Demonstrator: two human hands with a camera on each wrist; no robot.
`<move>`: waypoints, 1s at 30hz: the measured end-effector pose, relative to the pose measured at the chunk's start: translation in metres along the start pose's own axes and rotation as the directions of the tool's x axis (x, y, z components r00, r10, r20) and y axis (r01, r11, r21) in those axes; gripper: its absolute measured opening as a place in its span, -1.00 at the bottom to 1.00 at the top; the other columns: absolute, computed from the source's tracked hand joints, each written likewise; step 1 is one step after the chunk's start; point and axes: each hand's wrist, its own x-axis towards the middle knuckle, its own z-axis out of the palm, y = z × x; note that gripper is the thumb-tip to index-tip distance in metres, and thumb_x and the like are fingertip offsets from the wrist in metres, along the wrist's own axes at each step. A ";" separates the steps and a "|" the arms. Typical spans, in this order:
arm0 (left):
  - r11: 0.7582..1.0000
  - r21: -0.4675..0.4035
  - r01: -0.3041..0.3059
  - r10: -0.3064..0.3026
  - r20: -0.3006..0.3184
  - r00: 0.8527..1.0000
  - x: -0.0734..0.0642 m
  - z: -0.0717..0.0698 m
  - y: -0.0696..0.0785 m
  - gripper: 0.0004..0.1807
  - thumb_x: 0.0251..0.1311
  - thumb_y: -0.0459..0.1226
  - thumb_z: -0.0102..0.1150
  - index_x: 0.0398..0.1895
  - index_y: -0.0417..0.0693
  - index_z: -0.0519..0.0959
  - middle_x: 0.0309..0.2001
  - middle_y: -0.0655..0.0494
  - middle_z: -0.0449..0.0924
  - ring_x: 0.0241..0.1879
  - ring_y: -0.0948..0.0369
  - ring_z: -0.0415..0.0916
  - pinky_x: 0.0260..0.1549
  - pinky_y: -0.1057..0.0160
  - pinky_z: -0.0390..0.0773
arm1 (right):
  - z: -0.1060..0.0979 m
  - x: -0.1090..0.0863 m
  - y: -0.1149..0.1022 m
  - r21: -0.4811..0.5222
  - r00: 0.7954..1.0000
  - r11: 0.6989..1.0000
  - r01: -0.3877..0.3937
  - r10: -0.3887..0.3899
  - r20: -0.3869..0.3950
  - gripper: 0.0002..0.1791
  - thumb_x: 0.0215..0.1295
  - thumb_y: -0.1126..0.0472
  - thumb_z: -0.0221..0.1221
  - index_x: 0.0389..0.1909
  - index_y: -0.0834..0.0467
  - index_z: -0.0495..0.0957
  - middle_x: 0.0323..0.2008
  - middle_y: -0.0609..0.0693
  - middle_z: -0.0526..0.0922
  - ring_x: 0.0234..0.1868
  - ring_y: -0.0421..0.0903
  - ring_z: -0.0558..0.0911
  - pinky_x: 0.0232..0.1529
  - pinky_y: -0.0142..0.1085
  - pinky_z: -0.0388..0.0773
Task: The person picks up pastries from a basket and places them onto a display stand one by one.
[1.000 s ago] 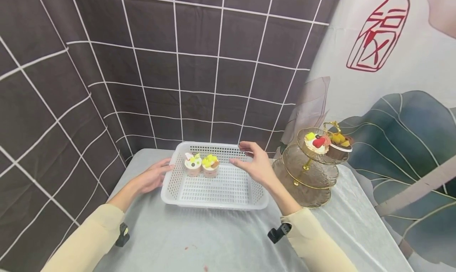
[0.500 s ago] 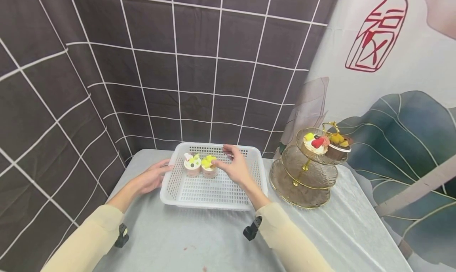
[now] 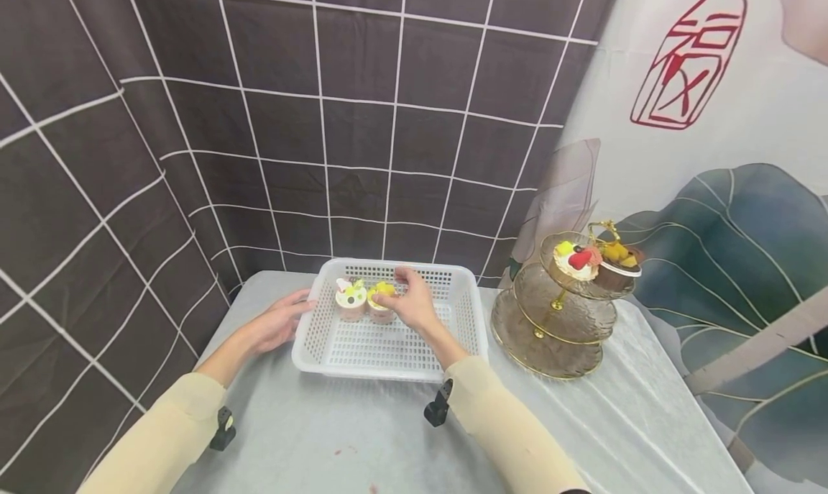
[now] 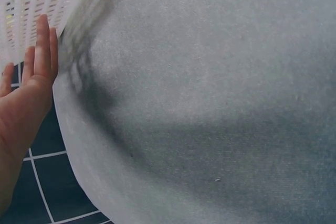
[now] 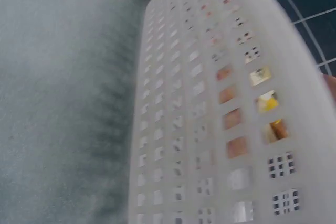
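A white perforated plastic basket stands on the cloth-covered table. Inside it, towards the left, two dessert cups stand upright side by side. The left dessert cup has white cream and green and white toppings. The right dessert cup carries yellow fruit pieces. Around this second cup my right hand has its thumb in front and fingers behind, gripping it near the top; the fingertips are partly hidden. My left hand rests with fairly straight fingers against the basket's left end, and the left wrist view shows those fingers extended along its wall.
A three-tier glass stand with gold trim stands right of the basket. Its top tier bears a cream dessert with red fruit and a dark cup with yellow fruit. A dark gridded cloth hangs behind the table.
My right hand has moved left from above the basket's right side to the yellow-topped dessert cup and closed around it. My left hand has stayed at the basket's left end.
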 end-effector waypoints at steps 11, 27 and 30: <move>1.000 -0.005 -0.015 0.015 0.018 1.000 0.000 0.001 0.000 -0.18 0.70 -0.05 -0.11 0.75 -0.08 -0.26 0.62 -0.40 0.02 0.54 -0.36 0.15 0.42 -0.35 0.35 | 0.007 -0.001 0.007 -0.134 0.993 0.987 -0.091 0.100 0.066 -0.03 0.12 0.14 0.58 0.51 0.30 0.34 0.42 0.26 0.47 0.45 0.23 0.45 0.50 0.06 0.39; 1.000 0.003 -0.014 0.014 0.008 1.000 0.001 0.000 -0.003 -0.18 0.69 -0.04 -0.11 0.75 -0.07 -0.24 0.62 -0.38 0.04 0.54 -0.34 0.16 0.43 -0.32 0.36 | 0.014 -0.002 0.014 -0.184 0.979 0.973 -0.138 0.162 0.127 -0.07 0.05 0.22 0.60 0.45 0.26 0.38 0.28 0.25 0.57 0.29 0.22 0.57 0.36 0.09 0.55; 1.000 0.005 -0.017 0.017 0.012 1.000 0.001 0.000 -0.003 -0.17 0.69 -0.04 -0.11 0.75 -0.08 -0.26 0.63 -0.38 0.03 0.55 -0.35 0.15 0.44 -0.31 0.35 | 0.014 -0.003 0.013 -0.198 0.975 0.969 -0.145 0.174 0.137 -0.05 0.04 0.20 0.61 0.46 0.24 0.38 0.28 0.25 0.58 0.30 0.23 0.57 0.38 0.10 0.52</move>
